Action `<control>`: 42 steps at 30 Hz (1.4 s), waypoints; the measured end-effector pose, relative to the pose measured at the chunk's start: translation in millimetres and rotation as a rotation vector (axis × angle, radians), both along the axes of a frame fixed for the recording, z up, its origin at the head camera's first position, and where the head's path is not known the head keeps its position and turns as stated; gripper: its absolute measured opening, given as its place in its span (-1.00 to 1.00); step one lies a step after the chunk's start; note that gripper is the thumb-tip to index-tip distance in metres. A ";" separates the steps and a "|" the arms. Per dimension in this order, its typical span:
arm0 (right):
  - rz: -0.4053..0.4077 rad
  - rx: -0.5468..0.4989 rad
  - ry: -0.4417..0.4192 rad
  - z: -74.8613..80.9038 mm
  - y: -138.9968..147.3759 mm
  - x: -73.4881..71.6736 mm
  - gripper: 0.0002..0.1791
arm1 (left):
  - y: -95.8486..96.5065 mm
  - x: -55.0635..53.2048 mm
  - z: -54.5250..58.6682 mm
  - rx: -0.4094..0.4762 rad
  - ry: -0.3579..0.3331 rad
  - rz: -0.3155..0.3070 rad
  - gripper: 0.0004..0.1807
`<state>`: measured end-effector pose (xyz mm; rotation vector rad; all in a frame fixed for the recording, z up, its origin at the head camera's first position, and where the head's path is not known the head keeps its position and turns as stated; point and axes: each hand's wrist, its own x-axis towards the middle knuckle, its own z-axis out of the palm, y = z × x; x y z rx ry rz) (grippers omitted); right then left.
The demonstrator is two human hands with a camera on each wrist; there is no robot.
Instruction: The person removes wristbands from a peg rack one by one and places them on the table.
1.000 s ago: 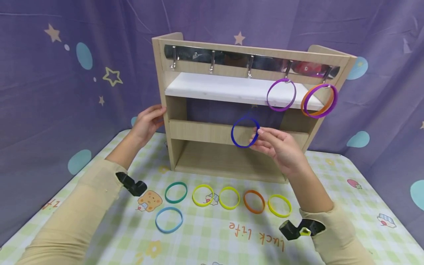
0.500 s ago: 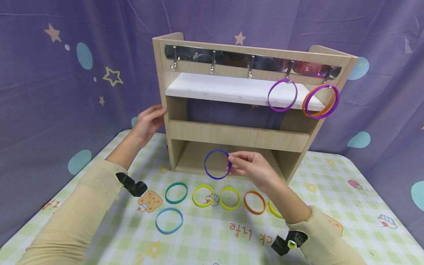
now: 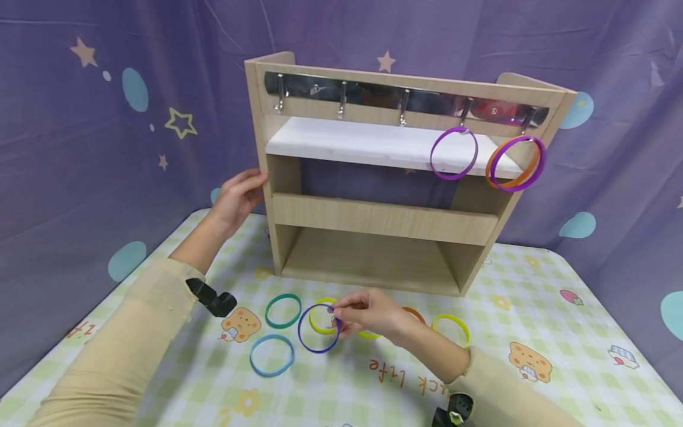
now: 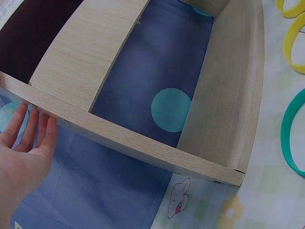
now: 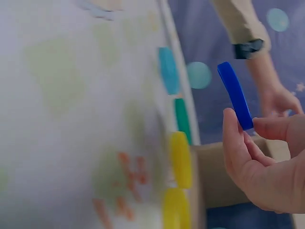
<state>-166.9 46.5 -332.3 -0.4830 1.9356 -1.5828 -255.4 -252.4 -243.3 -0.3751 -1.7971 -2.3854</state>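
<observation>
My right hand [image 3: 370, 313] pinches a dark blue silicone wristband [image 5: 234, 93] between thumb and fingers. In the head view that band hangs over the table, partly overlapping a yellow wristband [image 3: 315, 325]. My left hand [image 3: 237, 200] rests its fairly straight fingertips against the left side panel of the wooden shelf [image 4: 143, 136]. A green wristband [image 3: 284, 310] and a light blue wristband [image 3: 272, 355] lie to the left of the held one. The right hand and forearm partly cover a second yellow band and an orange wristband [image 3: 415, 313].
A metal hook rail [image 3: 373, 95] runs across the shelf's top. A purple wristband [image 3: 433, 157] hangs on one hook; another purple [image 3: 543, 163] and an orange one share the rightmost. One more yellow wristband [image 3: 465, 332] lies at the right on the checked tablecloth [image 3: 565, 356].
My right hand has carried the dark blue wristband down and left, from in front of the shelf's middle to above the bands on the table. My left hand stays at the side panel.
</observation>
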 end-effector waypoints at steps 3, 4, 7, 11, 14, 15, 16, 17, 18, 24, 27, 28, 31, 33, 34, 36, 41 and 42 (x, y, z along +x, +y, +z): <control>0.022 0.030 0.015 -12.0 -3.1 4.7 -0.70 | -0.7 0.0 -0.3 -0.003 -0.001 0.005 -0.91; 0.022 0.034 0.018 -15.4 -4.0 6.5 -0.71 | -0.8 0.0 -0.4 -0.006 -0.001 0.007 -0.91; 0.025 0.056 0.034 -24.1 -5.6 10.9 -0.76 | -0.9 0.0 -0.7 -0.011 -0.003 0.011 -0.92; 0.021 0.069 0.032 -30.4 -6.7 13.9 -0.81 | -0.7 -0.4 -0.9 -0.014 -0.007 0.012 -0.92; 0.016 0.078 0.021 -31.4 -7.0 14.4 -0.82 | 0.0 -0.6 -0.2 -0.028 -0.010 0.018 -0.92; 0.014 0.083 0.018 -31.2 -7.1 14.5 -0.82 | 0.1 -0.7 0.1 -0.030 -0.009 0.017 -0.92; 0.011 0.085 0.019 -31.0 -7.0 14.5 -0.82 | 0.2 -0.8 0.3 -0.030 -0.009 0.014 -0.92; 0.010 0.088 0.020 -30.8 -7.0 14.5 -0.82 | 0.2 -1.0 0.5 -0.029 -0.009 0.013 -0.92; 0.009 0.091 0.021 -30.4 -6.9 14.6 -0.82 | 0.3 -1.0 0.7 -0.030 -0.009 0.013 -0.92; 0.005 0.124 0.043 -27.8 -5.2 13.9 -0.83 | 0.1 -0.8 0.9 -0.028 -0.013 0.012 -0.92; 0.008 0.170 0.081 -24.9 -2.3 12.8 -0.83 | 0.1 -0.1 0.0 -0.014 -0.014 0.009 -0.91; 0.013 0.187 0.091 -23.2 -1.2 12.1 -0.83 | -0.2 0.3 -0.2 -0.008 -0.013 0.008 -0.90; 0.030 0.225 0.115 -17.8 3.9 9.5 -0.82 | -1.1 1.0 -1.0 0.002 -0.009 0.011 -0.87; 0.044 0.240 0.127 -14.0 9.0 7.5 -0.81 | -1.1 1.0 -1.2 0.000 -0.007 0.011 -0.86; 0.051 0.248 0.133 -11.9 11.9 6.4 -0.80 | -1.0 0.8 -1.3 -0.005 -0.008 0.011 -0.87; 0.070 0.244 0.145 -8.1 19.1 4.1 -0.77 | -0.6 0.1 -1.4 -0.013 -0.008 0.009 -0.87; 0.103 0.216 0.153 3.0 39.5 -3.7 -0.68 | -0.7 -0.6 -1.1 -0.013 -0.009 0.007 -0.85; 0.101 0.217 0.163 5.8 43.7 -5.4 -0.66 | -1.0 -0.5 -1.0 -0.016 -0.008 0.007 -0.85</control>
